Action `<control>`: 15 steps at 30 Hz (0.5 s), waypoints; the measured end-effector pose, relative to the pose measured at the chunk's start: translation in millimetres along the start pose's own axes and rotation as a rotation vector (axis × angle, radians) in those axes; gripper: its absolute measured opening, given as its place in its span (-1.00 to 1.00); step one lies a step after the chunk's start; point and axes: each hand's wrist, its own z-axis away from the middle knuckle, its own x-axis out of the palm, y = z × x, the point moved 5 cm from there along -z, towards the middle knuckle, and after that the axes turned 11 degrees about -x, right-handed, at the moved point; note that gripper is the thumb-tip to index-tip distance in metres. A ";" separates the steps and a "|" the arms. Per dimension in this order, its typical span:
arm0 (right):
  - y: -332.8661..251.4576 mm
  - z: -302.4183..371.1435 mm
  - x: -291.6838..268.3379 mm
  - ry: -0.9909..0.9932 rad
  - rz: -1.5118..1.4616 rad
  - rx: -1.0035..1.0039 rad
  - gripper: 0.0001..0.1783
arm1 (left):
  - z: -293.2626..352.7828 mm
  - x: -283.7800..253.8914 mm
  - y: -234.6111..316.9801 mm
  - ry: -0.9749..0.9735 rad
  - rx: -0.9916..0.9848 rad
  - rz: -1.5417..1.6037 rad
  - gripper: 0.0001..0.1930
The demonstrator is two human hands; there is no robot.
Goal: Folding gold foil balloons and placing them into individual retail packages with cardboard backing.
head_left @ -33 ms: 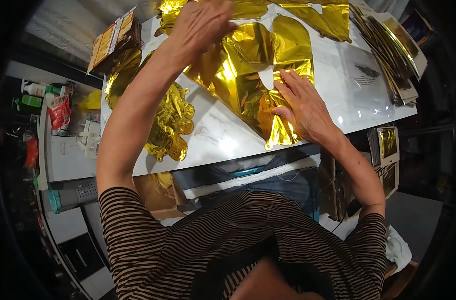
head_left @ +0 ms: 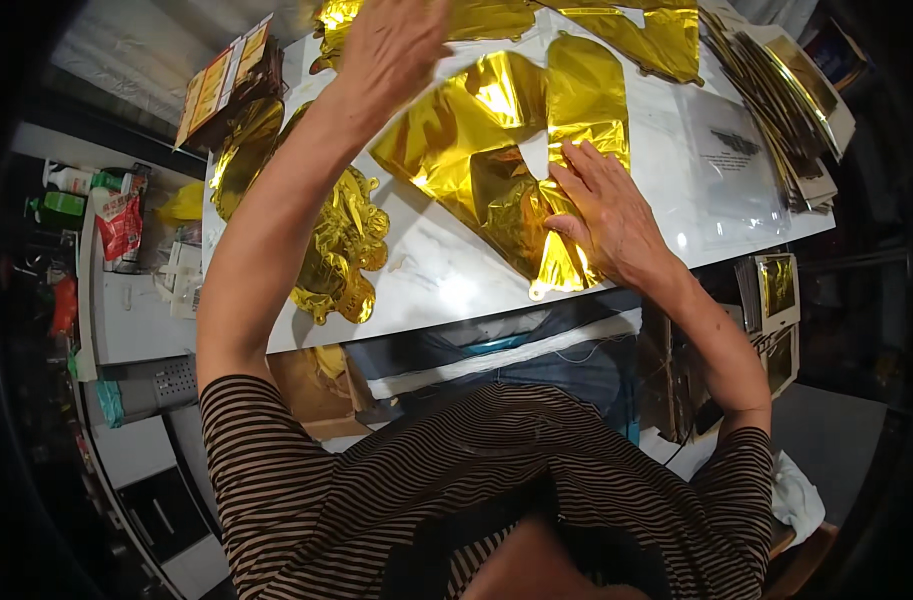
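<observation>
A flat gold foil balloon lies on the white marbled table in front of me. My right hand rests on its lower right part with the fingers spread. My left hand is over the balloon's far left side, reaching toward the table's far edge. The top of the picture cuts it off and its fingers are smeared, so I cannot see whether it grips anything. Beneath my left forearm is crumpled gold foil with scalloped edges. More gold foil lies along the far side.
At the far right stands a row of flat packets, with a clear plastic sleeve beside it. A box of cards sits at the far left corner. Left of the table is a white counter with a red pouch.
My left hand has moved slightly up and left, away from the balloon's middle. The foil there has shifted its creases and glints. My right hand stays in place.
</observation>
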 end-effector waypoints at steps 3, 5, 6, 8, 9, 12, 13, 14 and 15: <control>-1.4 1.5 -2.2 -0.050 0.010 0.055 -0.28 | 20.7 3.8 -2.0 -0.037 -0.112 -0.052 -0.55; 0.3 4.8 -3.3 -0.050 0.002 0.065 -0.28 | 51.4 12.7 29.9 -0.181 -0.105 0.094 -0.43; -0.4 3.6 -3.8 -0.047 -0.006 0.058 -0.27 | 74.5 17.7 42.5 -0.244 -0.103 0.204 -0.39; 3.0 6.3 -3.2 -0.033 -0.003 0.059 -0.29 | 97.9 7.3 79.9 -0.577 -0.163 0.365 -0.29; 1.5 6.2 -4.1 -0.014 0.001 0.048 -0.31 | 106.4 4.7 80.8 -0.577 -0.172 0.362 -0.29; 5.2 11.9 -12.7 0.002 -0.006 0.074 -0.32 | 127.0 11.7 72.1 -0.591 -0.197 0.299 -0.19; 6.1 16.4 -14.4 -0.005 0.015 0.083 -0.31 | 131.0 13.6 62.6 -0.589 -0.211 0.295 -0.19; 8.6 20.1 -15.6 -0.013 0.040 0.100 -0.30 | 131.9 14.1 49.0 -0.505 -0.290 0.364 -0.16; 9.3 21.6 -17.9 -0.006 0.018 0.097 -0.30 | 132.8 11.9 36.6 -0.425 -0.365 0.434 -0.12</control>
